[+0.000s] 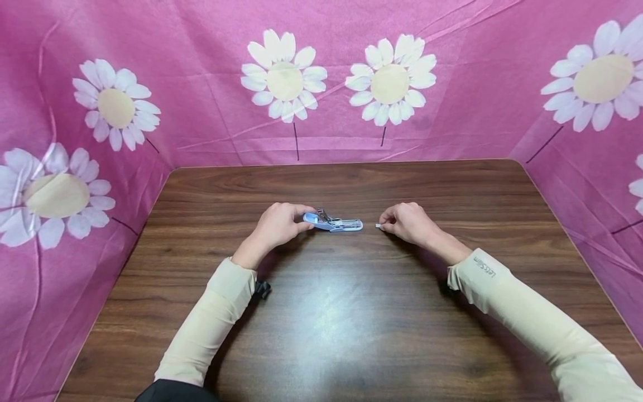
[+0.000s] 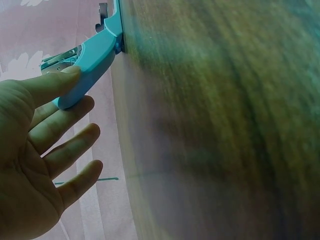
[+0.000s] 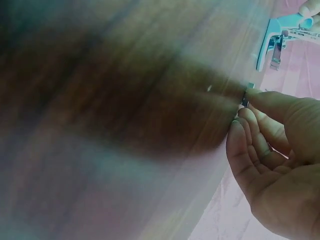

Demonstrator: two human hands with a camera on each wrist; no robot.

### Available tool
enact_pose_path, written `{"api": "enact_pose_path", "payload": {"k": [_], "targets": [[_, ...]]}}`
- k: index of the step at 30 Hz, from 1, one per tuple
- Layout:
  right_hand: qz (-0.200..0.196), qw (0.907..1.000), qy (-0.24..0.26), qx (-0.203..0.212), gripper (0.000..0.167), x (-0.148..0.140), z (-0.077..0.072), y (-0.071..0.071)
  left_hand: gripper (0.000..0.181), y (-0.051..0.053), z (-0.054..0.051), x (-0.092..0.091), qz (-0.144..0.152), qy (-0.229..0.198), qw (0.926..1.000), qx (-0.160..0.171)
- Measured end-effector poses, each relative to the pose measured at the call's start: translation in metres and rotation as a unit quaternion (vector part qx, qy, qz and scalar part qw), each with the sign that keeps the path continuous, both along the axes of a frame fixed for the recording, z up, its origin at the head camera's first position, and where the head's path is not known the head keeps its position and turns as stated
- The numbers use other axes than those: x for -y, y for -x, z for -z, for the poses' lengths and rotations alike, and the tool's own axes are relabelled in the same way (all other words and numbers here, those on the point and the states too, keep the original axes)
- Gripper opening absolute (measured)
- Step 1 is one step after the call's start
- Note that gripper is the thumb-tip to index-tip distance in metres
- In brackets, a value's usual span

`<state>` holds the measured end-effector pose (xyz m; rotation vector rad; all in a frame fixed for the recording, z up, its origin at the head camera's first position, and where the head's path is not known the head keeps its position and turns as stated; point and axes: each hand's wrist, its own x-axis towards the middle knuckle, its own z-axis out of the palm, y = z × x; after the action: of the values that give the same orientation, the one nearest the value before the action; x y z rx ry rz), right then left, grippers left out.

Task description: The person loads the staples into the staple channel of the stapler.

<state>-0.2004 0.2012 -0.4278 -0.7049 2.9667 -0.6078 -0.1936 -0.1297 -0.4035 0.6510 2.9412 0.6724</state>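
Light-blue stapler [image 1: 346, 225] sat opened out on the wood table [image 1: 321, 312], between the hands. Left hand [image 1: 278, 226] pinched its near end between thumb and index finger, other fingers extended, probably to steady it and keep it open. Right hand [image 1: 409, 223] pinched a small metallic strip, likely staples [image 1: 378, 225], just beside the stapler, not touching, apparently by its end to leave the tip free. Magazine contents: couldn't tell.

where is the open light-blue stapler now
In the head view, the open light-blue stapler is near mid-frame, its left end pinched by the left hand, just left of the small silvery piece in the right hand.
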Motion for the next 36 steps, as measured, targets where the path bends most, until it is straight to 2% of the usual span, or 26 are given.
{"api": "enact_pose_path", "payload": {"k": [11,19,22,29,36], "targets": [[-0.002,0.9998,0.021,-0.003,0.006,-0.004,0.000,-0.001,0.037,-0.001,-0.002,-0.001,-0.002,0.005,1.0000,0.000],[0.024,0.9968,0.062,0.044,0.005,-0.008,-0.008,-0.004,0.036,-0.002,-0.003,-0.002,-0.006,0.009,0.9999,-0.001],[0.035,0.9956,0.072,0.050,0.004,-0.010,-0.009,-0.004,0.036,-0.002,-0.002,-0.002,-0.009,0.013,0.9999,-0.002],[0.051,0.9944,0.083,0.042,0.006,-0.012,-0.006,-0.004,0.037,-0.003,-0.002,-0.001,-0.010,0.015,0.9998,-0.003],[0.059,0.9950,0.079,0.016,0.016,-0.015,-0.010,-0.003,0.037,-0.003,-0.001,-0.001,-0.010,0.013,0.9999,-0.005]]}}
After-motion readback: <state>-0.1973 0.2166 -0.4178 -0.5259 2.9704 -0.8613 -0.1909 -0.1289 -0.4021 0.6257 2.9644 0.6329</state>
